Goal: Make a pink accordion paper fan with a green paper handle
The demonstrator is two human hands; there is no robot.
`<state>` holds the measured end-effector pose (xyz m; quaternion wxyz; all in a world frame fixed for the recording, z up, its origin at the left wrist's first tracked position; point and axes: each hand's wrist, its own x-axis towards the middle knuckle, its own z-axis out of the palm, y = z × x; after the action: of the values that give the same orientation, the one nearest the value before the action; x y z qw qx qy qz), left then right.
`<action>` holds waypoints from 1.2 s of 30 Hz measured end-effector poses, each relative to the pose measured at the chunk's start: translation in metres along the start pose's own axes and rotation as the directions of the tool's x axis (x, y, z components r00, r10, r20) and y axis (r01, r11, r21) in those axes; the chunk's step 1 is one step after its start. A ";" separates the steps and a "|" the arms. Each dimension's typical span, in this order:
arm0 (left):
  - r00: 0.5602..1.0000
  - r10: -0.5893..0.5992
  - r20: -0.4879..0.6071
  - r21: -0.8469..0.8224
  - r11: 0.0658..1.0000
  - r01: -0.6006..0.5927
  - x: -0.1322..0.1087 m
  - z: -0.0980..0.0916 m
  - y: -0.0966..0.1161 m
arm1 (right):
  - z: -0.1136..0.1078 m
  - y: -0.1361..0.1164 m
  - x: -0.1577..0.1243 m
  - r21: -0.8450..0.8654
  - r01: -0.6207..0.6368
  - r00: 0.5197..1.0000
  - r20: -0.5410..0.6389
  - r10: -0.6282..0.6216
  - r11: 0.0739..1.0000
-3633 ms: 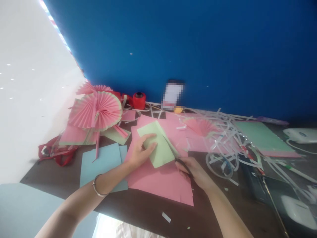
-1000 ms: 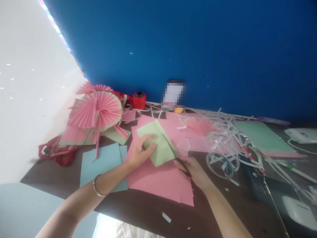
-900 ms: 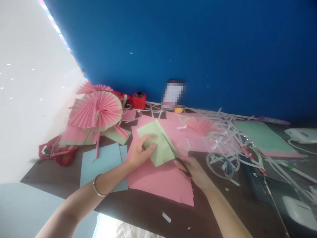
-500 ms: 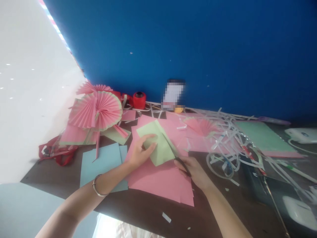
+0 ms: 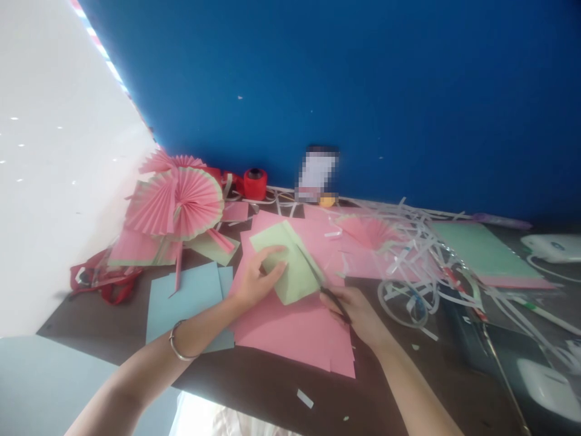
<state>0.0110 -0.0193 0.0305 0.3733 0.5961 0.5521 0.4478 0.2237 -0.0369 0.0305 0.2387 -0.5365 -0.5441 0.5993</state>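
Note:
A light green sheet of paper (image 5: 295,281) lies tilted over a stack of pink paper (image 5: 285,333). My left hand (image 5: 256,278) holds it at its left side, thumb and fingers pinching the sheet. Dark-handled scissors (image 5: 336,304) are gripped in my right hand (image 5: 361,312) at the sheet's right edge. Their blades run up along a narrow strip that parts from the sheet's right side; the blade tips are hard to make out. Blue paper (image 5: 184,300) lies under my left forearm.
Pink and green folded paper fans (image 5: 195,200) stand at the left, near a red tape roll (image 5: 255,184). A phone (image 5: 318,174) leans on the blue wall. White paper strips (image 5: 408,242) pile up on the right, beside a green pack (image 5: 481,248) and a white case (image 5: 547,390).
The scissors' handles have come closer together at the edge of the green paper. My left hand and the sheet stay in place.

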 end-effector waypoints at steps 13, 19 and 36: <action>1.000 0.015 0.001 -0.004 1.000 -0.015 0.000 0.000 -0.004 | -0.003 0.008 0.002 -0.009 0.020 1.000 0.000 -0.020 1.000; 1.000 0.017 0.003 -0.016 1.000 -0.017 0.000 0.001 -0.005 | -0.003 0.010 0.001 -0.026 0.030 0.999 -0.022 -0.030 0.999; 0.999 0.036 0.004 -0.024 0.999 -0.035 0.001 0.001 -0.009 | -0.002 0.004 0.001 -0.058 0.042 0.999 -0.030 -0.044 0.997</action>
<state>0.0088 -0.0171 0.0225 0.3737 0.6023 0.5351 0.4596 0.2264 -0.0360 0.0271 0.2445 -0.5406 -0.5686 0.5698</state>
